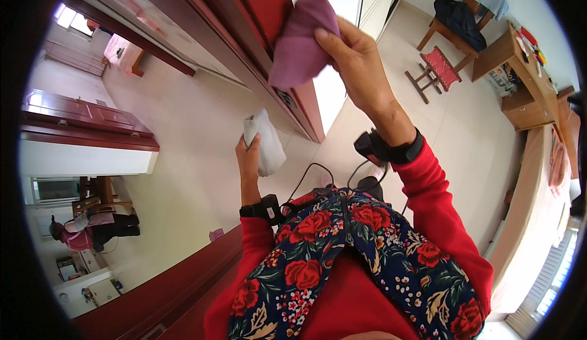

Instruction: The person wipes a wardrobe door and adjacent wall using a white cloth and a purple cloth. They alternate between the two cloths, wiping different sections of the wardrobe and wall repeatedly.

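My right hand is raised, its thumb and fingers closed on a purple cloth. That cloth overlaps the dark red door frame just above a metal latch plate. Whether it presses on the wood I cannot tell. Lower and to the left, my left hand grips a folded pale grey cloth, held in the air over the floor. A strapped device with a cable sits on each of my wrists.
At the upper right stand a wooden chair hung with clothes, a red folding stool and a wooden desk. A bed lies along the right. Beyond the doorway at left is another person. A red door edge runs along the lower left.
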